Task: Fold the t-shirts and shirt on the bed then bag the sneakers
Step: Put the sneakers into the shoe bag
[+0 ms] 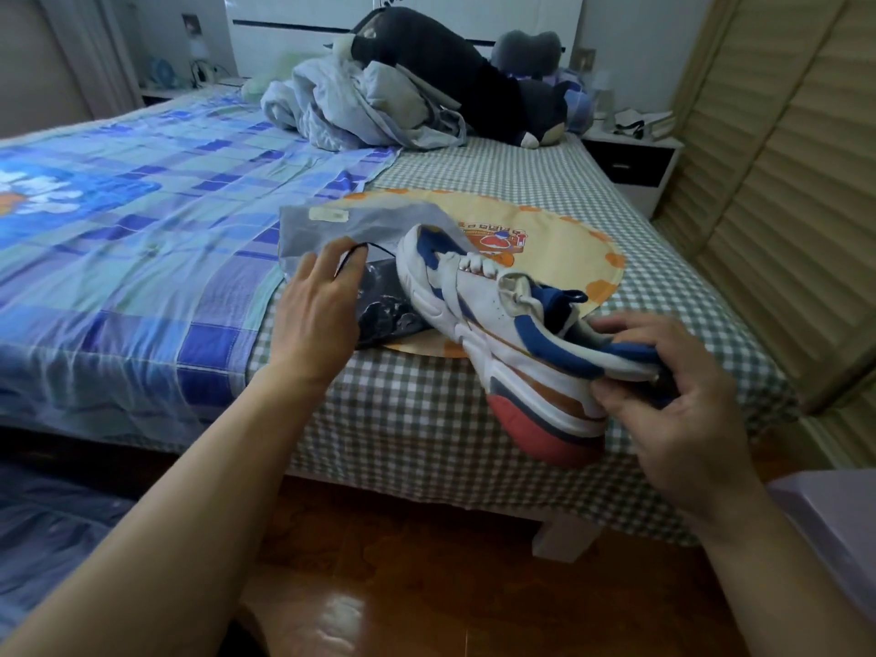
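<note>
My right hand (682, 400) grips a pair of white, blue and orange sneakers (502, 320) by their heels, soles turned down and to the left, above the near edge of the bed (426, 419). The toes point toward a grey drawstring bag (351, 225) lying on the bed. My left hand (317, 305) rests on the bag's mouth with a black cord looped over a finger; a dark part of the bag (384, 310) shows beneath the shoes. A heap of pale blue and grey clothes (365, 106) lies near the headboard.
A round yellow cartoon mat (545, 230) lies under the bag and shoes. A blue patchwork sheet (142, 220) covers the bed's left side. Dark plush toys (455, 73) sit by the headboard. A nightstand (635, 158) and louvred doors (782, 182) stand on the right.
</note>
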Available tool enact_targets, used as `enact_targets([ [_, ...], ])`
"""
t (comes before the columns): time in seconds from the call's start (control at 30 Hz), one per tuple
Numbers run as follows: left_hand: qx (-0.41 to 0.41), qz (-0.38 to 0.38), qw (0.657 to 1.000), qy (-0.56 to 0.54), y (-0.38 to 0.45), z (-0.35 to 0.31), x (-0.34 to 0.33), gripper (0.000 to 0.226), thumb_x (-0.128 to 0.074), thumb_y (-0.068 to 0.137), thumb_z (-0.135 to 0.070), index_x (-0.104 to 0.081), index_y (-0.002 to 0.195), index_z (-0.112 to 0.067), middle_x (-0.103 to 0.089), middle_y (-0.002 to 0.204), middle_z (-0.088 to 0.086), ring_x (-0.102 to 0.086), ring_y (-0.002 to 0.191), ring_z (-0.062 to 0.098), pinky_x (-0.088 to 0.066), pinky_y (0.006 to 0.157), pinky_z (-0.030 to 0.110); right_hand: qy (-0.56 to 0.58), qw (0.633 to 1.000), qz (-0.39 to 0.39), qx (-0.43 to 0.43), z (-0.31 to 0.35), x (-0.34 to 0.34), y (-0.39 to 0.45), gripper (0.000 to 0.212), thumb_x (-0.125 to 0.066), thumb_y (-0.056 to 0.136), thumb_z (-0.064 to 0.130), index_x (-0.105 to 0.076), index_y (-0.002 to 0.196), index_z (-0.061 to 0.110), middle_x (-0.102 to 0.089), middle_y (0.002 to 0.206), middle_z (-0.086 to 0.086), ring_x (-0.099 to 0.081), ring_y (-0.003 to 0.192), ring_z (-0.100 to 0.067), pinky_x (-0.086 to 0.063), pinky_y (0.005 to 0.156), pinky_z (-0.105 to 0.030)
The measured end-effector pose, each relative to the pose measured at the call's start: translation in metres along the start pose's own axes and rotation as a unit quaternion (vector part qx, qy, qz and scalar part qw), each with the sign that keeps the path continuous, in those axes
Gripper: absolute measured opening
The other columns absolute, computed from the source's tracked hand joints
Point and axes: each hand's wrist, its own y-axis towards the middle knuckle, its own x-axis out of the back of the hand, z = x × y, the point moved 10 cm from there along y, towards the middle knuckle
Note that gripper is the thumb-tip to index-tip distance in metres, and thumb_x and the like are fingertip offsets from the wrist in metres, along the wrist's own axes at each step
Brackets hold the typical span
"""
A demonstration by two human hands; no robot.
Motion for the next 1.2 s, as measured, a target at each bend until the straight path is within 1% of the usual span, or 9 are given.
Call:
enact_targets([
  [0.13, 0.037, 0.044, 0.998, -0.032, 0.003, 0.012, -0.011, 0.079, -0.057, 0.079, 0.015, -0.037, 0.152, -0.007, -0.033, 0.155, 0.009, -0.042, 0.127, 0.04, -0.055, 0.078, 0.053, 0.043, 0.999, 0.02, -0.002, 0.012, 0.007, -0.007, 0.025, -0.076, 0.084, 0.009, -0.065, 0.1, 0.024, -0.066, 0.114, 0.008, -0.064, 0.111, -0.019, -0.054, 0.09, -0.033],
  [0.37, 0.032, 0.053, 0.993, -0.105, 0.007, 0.012, 0.003, 0.091, -0.054, 0.077, 0.019, -0.028, 0.159, -0.011, -0.028, 0.163, 0.005, -0.037, 0.136, 0.038, -0.041, 0.106, 0.049, 0.013, 0.999, 0.048, 0.014, 0.023, 0.009, -0.01, 0.02, -0.071, 0.078, 0.008, -0.068, 0.097, 0.013, -0.066, 0.113, 0.007, -0.064, 0.111, -0.018, -0.053, 0.089, -0.03],
  [0.57, -0.071, 0.038, 0.988, -0.128, -0.004, -0.029, 0.026, 0.094, -0.051, 0.075, 0.024, -0.033, 0.158, -0.015, -0.03, 0.164, -0.004, -0.038, 0.119, 0.032, -0.043, 0.097, 0.043, -0.074, 0.995, 0.037, 0.055, 0.037, -0.019, 0.006, 0.02, -0.076, 0.079, -0.001, -0.07, 0.094, 0.011, -0.065, 0.106, 0.004, -0.062, 0.102, -0.012, -0.051, 0.086, -0.026],
  [0.7, -0.134, 0.04, 0.982, -0.129, -0.021, -0.064, 0.027, 0.096, -0.055, 0.074, 0.021, -0.033, 0.158, -0.02, -0.027, 0.165, -0.01, -0.036, 0.128, 0.03, -0.042, 0.1, 0.05, -0.123, 0.991, 0.006, 0.061, 0.039, -0.042, 0.028, 0.021, -0.076, 0.08, 0.001, -0.068, 0.096, 0.012, -0.061, 0.105, 0.002, -0.057, 0.096, -0.009, -0.043, 0.086, -0.011],
  [0.83, -0.156, 0.013, 0.97, -0.184, -0.025, -0.076, 0.044, 0.075, -0.028, 0.082, -0.005, -0.038, 0.156, -0.016, -0.032, 0.163, -0.007, -0.036, 0.142, 0.027, -0.039, 0.109, 0.054, -0.162, 0.985, -0.026, 0.055, 0.026, -0.07, 0.047, 0.021, -0.075, 0.085, 0.007, -0.07, 0.104, 0.013, -0.048, 0.117, 0.0, -0.055, 0.105, -0.017, -0.053, 0.092, -0.029],
  [0.93, -0.167, 0.009, 0.963, -0.213, -0.028, -0.074, 0.049, 0.08, -0.034, 0.077, 0.003, -0.041, 0.154, -0.016, -0.036, 0.162, -0.006, -0.035, 0.147, 0.019, -0.038, 0.112, 0.05, -0.228, 0.971, -0.038, 0.068, 0.02, -0.085, 0.058, 0.02, -0.077, 0.085, 0.017, -0.074, 0.105, 0.018, -0.044, 0.123, -0.005, -0.046, 0.11, -0.024, -0.05, 0.091, -0.041],
  [1.03, -0.158, 0.019, 0.962, -0.22, -0.029, -0.065, 0.049, 0.083, -0.04, 0.073, 0.007, -0.044, 0.153, -0.017, -0.038, 0.16, -0.008, -0.032, 0.149, 0.012, -0.035, 0.115, 0.046, -0.355, 0.924, -0.023, 0.142, 0.022, -0.105, 0.064, 0.019, -0.072, 0.089, 0.039, -0.076, 0.098, 0.022, -0.045, 0.141, -0.008, -0.038, 0.127, -0.033, -0.037, 0.1, -0.049],
  [1.1, -0.144, 0.015, 0.967, -0.212, -0.028, -0.055, 0.05, 0.086, -0.039, 0.072, 0.01, -0.045, 0.153, -0.018, -0.039, 0.159, -0.008, -0.032, 0.148, 0.013, -0.034, 0.115, 0.045, -0.396, 0.909, -0.023, 0.13, 0.006, -0.104, 0.079, 0.025, -0.064, 0.093, 0.04, -0.076, 0.093, 0.019, -0.038, 0.154, -0.011, -0.032, 0.138, -0.039, -0.028, 0.11, -0.055],
  [1.2, -0.125, 0.012, 0.977, -0.174, -0.03, -0.044, 0.05, 0.089, -0.037, 0.069, 0.014, -0.046, 0.152, -0.017, -0.041, 0.158, -0.007, -0.036, 0.146, 0.022, -0.033, 0.113, 0.044, -0.452, 0.885, -0.035, 0.107, -0.014, -0.099, 0.105, 0.034, -0.062, 0.092, 0.042, -0.076, 0.091, 0.01, -0.035, 0.157, -0.013, -0.028, 0.14, -0.041, -0.023, 0.115, -0.061],
])
